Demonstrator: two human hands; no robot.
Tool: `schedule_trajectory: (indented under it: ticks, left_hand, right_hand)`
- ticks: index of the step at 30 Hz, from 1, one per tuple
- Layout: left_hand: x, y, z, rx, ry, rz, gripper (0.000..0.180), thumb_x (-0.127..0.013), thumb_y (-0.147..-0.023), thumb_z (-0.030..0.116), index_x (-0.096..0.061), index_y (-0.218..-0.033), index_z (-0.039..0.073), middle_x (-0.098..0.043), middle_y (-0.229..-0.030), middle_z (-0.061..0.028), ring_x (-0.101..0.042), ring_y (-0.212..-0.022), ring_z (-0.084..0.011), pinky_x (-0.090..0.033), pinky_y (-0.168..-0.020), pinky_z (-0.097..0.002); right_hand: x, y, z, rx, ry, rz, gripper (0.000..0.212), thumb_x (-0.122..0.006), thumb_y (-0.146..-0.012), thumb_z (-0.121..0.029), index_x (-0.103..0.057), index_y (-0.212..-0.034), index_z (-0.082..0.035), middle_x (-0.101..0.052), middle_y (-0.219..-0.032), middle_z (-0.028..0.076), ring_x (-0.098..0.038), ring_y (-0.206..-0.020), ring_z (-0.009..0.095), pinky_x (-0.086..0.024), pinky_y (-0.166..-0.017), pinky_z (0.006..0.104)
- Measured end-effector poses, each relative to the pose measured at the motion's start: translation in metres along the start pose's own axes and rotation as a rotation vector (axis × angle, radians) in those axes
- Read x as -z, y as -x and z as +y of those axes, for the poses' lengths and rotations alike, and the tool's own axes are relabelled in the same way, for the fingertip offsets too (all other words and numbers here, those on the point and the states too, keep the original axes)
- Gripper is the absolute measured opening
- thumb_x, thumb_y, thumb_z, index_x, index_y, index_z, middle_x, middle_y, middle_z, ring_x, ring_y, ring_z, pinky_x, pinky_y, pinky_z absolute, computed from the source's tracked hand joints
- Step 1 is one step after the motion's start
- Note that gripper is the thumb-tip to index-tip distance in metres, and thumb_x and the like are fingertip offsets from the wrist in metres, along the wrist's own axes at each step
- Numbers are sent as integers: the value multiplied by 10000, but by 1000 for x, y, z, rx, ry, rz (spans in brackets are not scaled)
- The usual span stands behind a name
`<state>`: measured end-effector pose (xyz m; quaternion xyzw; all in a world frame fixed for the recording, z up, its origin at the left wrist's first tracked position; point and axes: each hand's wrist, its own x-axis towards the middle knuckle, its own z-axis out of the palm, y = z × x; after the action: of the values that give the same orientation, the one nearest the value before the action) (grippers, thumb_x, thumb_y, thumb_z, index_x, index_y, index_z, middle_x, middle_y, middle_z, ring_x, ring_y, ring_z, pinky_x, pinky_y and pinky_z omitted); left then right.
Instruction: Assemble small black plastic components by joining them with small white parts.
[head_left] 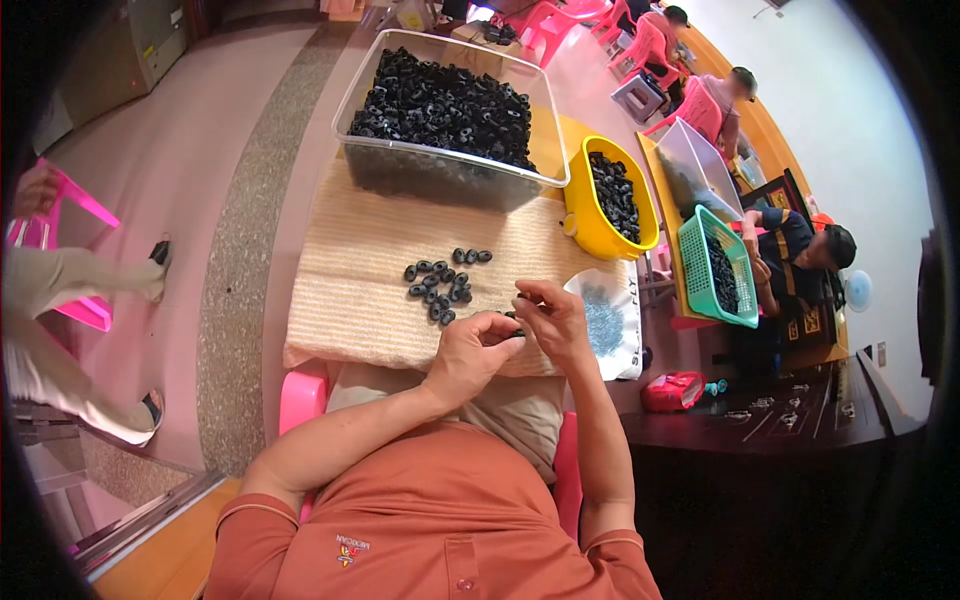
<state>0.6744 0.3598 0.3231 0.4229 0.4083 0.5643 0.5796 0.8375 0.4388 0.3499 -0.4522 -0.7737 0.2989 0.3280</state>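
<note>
My left hand (pixel 468 357) is closed in a pinch on a small black part (pixel 517 333), mostly covered by the fingertips. Close beside it my right hand (pixel 553 320) has thumb and fingers pressed together; what they hold, if anything, is too small to make out. Both hands are over the near side of a cream striped towel (pixel 340 290) spread on the table. Left of them lies a loose cluster of small black oval parts (pixel 430 282), with holes showing in several. To the right sits a white sheet (pixel 630 345) bearing a heap of tiny bluish clear pieces (pixel 602 318).
Behind the cluster stands a large clear bin (pixel 450 165) full of black parts. A yellow tub (pixel 600 240) holds more. Further right are a green basket (pixel 740 316), a clear box (pixel 700 150) and a seated person (pixel 800 250). Someone walks at left near a pink stool (pixel 90 195).
</note>
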Motion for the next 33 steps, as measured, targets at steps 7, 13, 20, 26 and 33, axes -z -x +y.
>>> schedule_trajectory:
  ticks: [7,13,20,26,33]
  left_hand:
    - [1,-1,3,37,5,7,215,-761,-883,81,-696,-1069,-6,-712,-932,-25,-633,-805,-62,-528,-714,-228]
    - [5,0,11,107,56,6,200,-756,-878,88,-710,-1050,-2,-724,-927,-35,-648,-815,-75,-542,-736,-245]
    - [0,-3,-5,63,47,-7,196,-750,-872,94,-704,-1036,-4,-713,-888,-20,-632,-799,-57,-529,-706,-234]
    - [2,-2,-2,58,60,-33,181,-734,-878,83,-703,-1033,-4,-714,-880,-20,-637,-787,-56,-532,-701,-235]
    - [3,-2,0,38,22,-42,180,-723,-886,81,-702,-1037,-14,-720,-882,-31,-649,-792,-63,-541,-709,-238]
  right_hand:
    - [7,15,-3,-193,-316,48,192,-732,-891,-54,-695,-1047,52,-723,-867,110,-695,-753,145,-550,-667,275]
    - [11,20,-3,-220,-247,-4,185,-709,-906,-28,-690,-1070,55,-724,-896,105,-716,-810,160,-585,-710,286]
    - [14,39,-5,-210,-303,47,184,-676,-929,-65,-694,-1075,45,-714,-883,99,-683,-806,132,-549,-734,271]
    - [11,39,-3,-129,-285,40,110,-655,-949,-53,-701,-1019,20,-708,-861,59,-646,-800,122,-516,-740,270]
    - [9,41,-11,-69,-273,14,67,-640,-959,-42,-676,-980,10,-668,-880,31,-593,-822,93,-485,-741,246]
